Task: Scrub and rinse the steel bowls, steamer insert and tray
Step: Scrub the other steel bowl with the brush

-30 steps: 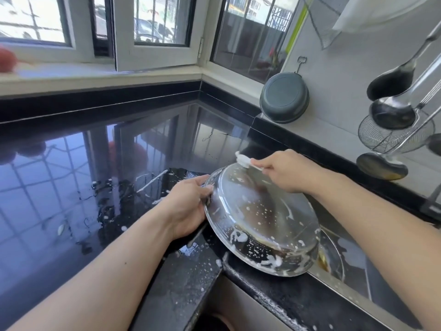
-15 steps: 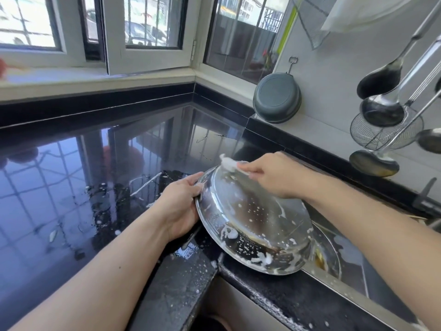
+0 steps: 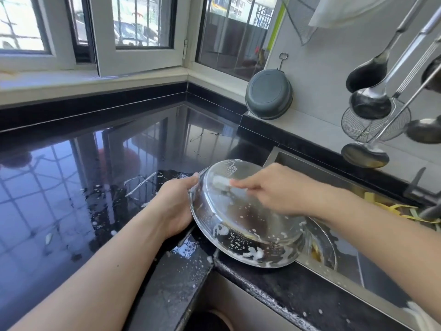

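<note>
A round steel bowl [image 3: 241, 232], upside down and tilted, rests on the counter edge by the sink, flecked with white suds. My left hand [image 3: 176, 206] grips its left rim. My right hand [image 3: 274, 192] holds a white soapy scrubber [image 3: 220, 181] against the upper part of the bowl's outer bottom; the hand is blurred. Another steel dish [image 3: 322, 244] lies in the sink just behind the bowl, mostly hidden by my right arm.
The wet black counter [image 3: 95, 187] stretches to the left, with foam specks. The steel sink [image 3: 358, 263] is at the right, with yellow peelings [image 3: 393, 210] inside. A grey pan [image 3: 269, 94], ladles [image 3: 370, 103] and a wire skimmer [image 3: 374, 125] hang on the wall.
My right hand has slid the scrubber down from the bowl's top rim onto its bottom. The view has shifted a little; my left hand keeps its hold on the rim.
</note>
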Action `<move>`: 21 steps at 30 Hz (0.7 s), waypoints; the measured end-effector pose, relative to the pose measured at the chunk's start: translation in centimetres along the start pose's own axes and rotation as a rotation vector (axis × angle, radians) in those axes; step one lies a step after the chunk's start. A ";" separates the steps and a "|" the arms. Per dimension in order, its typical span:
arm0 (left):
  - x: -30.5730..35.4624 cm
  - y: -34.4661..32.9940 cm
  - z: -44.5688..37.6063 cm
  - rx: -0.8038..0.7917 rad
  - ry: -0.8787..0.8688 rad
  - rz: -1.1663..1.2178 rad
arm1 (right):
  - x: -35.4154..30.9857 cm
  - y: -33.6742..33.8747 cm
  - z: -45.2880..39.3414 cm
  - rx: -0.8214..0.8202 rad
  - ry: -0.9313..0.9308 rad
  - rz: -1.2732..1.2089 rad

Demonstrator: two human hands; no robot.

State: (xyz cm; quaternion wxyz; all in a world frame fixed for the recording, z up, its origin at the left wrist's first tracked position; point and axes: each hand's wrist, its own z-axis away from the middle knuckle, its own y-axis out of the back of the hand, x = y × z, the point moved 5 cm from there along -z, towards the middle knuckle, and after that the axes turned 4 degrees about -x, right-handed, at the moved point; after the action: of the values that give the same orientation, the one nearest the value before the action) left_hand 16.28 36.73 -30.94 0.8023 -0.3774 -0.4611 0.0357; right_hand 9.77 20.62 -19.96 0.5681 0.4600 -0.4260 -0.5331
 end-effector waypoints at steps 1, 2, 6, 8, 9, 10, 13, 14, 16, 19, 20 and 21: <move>-0.1 -0.1 -0.1 0.001 -0.006 -0.032 | 1.5 0.3 -0.9 0.020 -0.062 0.007; 0.0 -0.3 0.0 0.003 -0.016 -0.066 | 2.9 0.5 -1.8 0.036 -0.113 0.014; 0.1 -0.2 0.0 0.004 -0.014 -0.116 | 5.7 0.7 -3.7 0.029 -0.239 0.010; 0.2 0.1 0.0 0.015 -0.019 -0.116 | 5.4 0.9 -4.2 0.026 -0.240 0.004; 0.2 0.2 -0.1 0.021 -0.021 -0.108 | 4.9 0.9 -4.3 0.023 -0.209 -0.015; 0.2 0.3 -0.1 0.024 -0.019 -0.094 | 4.1 0.8 -4.3 0.014 -0.161 -0.044; 0.0 0.6 -0.5 0.016 0.001 -0.058 | 2.6 0.7 -3.7 -0.014 -0.076 -0.079; 0.0 0.6 -0.6 0.017 0.001 -0.053 | 3.3 0.9 -3.8 0.003 -0.114 -0.056; -0.1 0.7 -0.8 0.021 0.000 -0.049 | 5.2 1.4 -3.8 0.048 -0.235 -0.032; 0.0 0.8 -0.7 0.016 -0.004 -0.043 | 4.1 0.7 -3.4 0.064 -0.179 -0.062; 0.1 0.8 -0.7 0.011 -0.006 -0.038 | 2.7 0.2 -3.0 0.051 -0.096 -0.089; 0.1 0.8 -0.7 0.003 -0.005 -0.036 | 1.1 -0.3 -2.3 0.024 -0.014 -0.125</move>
State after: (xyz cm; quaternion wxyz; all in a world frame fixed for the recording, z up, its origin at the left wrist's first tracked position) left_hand 17.12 36.93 -31.58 0.8021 -0.3678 -0.4698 0.0230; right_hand 12.00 19.71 -20.73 0.5249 0.4888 -0.4069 -0.5657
